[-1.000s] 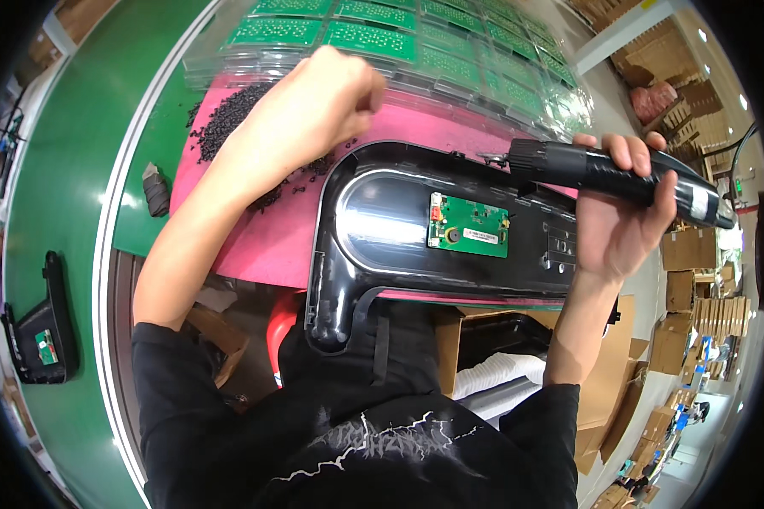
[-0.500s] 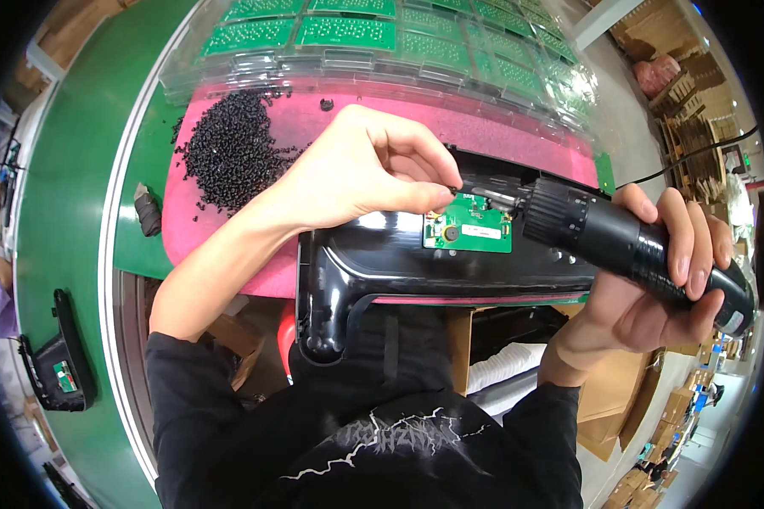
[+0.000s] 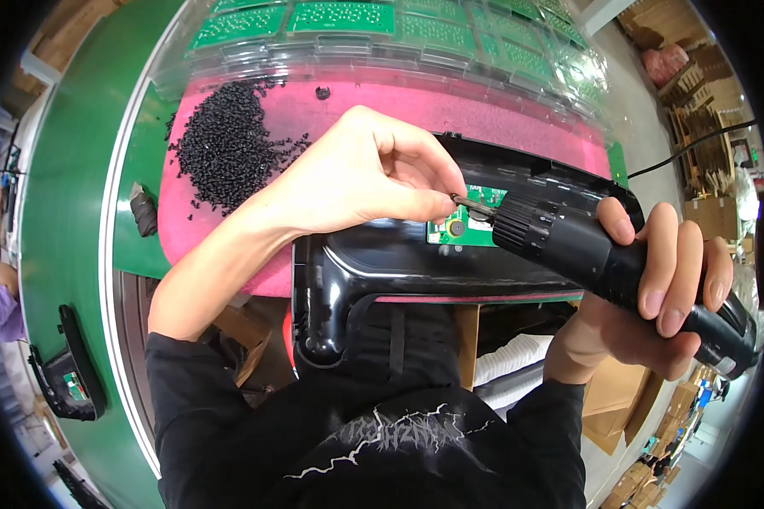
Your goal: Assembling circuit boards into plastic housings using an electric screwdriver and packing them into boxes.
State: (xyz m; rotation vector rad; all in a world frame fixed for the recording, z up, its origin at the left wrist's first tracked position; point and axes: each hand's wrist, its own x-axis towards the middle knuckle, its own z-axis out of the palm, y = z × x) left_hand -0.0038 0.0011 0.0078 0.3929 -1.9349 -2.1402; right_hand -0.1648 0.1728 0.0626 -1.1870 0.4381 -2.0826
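Observation:
A black electric screwdriver (image 3: 560,246) lies across my right hand (image 3: 654,280), with the fingers wrapped round its grip. Its metal bit (image 3: 477,206) points left and meets the fingertips of my left hand (image 3: 382,174). Thumb and forefinger there pinch a tiny dark screw (image 3: 456,199), mostly covered by the fingertips, at the end of the bit. Below them a green circuit board (image 3: 446,236) with a round black part sits in a glossy black plastic housing (image 3: 356,271). The screwdriver hides the board's right side.
A heap of small black screws (image 3: 229,153) lies on the pink mat (image 3: 356,97). Behind it stand clear plastic trays (image 3: 323,64) of green boards. A dark wrapped bundle (image 3: 143,210) rests on the green table at left, and another black housing (image 3: 70,373) lies farther left.
My right hand has brought the screwdriver leftward, so its bit now reaches the screw in my left fingertips. The left hand stays nearly in place, still pinching.

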